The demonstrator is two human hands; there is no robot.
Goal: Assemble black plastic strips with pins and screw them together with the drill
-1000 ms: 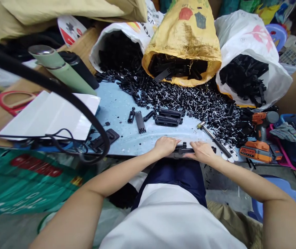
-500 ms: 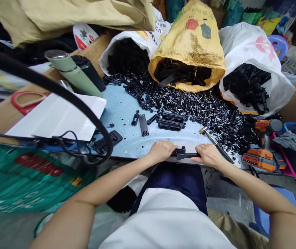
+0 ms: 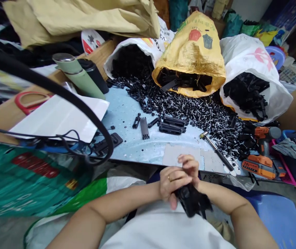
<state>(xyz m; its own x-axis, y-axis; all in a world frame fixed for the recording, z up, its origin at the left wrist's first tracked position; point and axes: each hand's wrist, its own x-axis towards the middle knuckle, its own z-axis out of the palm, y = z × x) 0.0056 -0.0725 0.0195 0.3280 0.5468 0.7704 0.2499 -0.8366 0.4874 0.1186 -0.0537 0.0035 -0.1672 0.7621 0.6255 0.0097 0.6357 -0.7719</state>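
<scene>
My left hand [image 3: 172, 180], with a ring on one finger, grips a black plastic part [image 3: 189, 200] close to my body, just in front of the table's edge. My right hand [image 3: 191, 167] is behind and above it, fingers curled against the same part and partly hidden by my left hand. The part's lower end is smeared by motion, and its upper end is covered by the fingers. On the table beyond lie a small stack of black plastic parts [image 3: 172, 124], a flat toothed black piece [image 3: 145, 128] and short black links [image 3: 137, 120].
A hammer [image 3: 216, 150] lies right of a grey pad [image 3: 172, 154]. Beside it is an orange cordless drill [image 3: 260, 164]. Behind are heaped black-headed pins [image 3: 200, 109], a yellow sack [image 3: 189, 52] and two white sacks. Left stand a green flask [image 3: 82, 77] and a black cable [image 3: 85, 116].
Both hands have drawn back from the pad at the table's edge toward my body and come together. The black part has come with them and tilted. The view has shifted slightly.
</scene>
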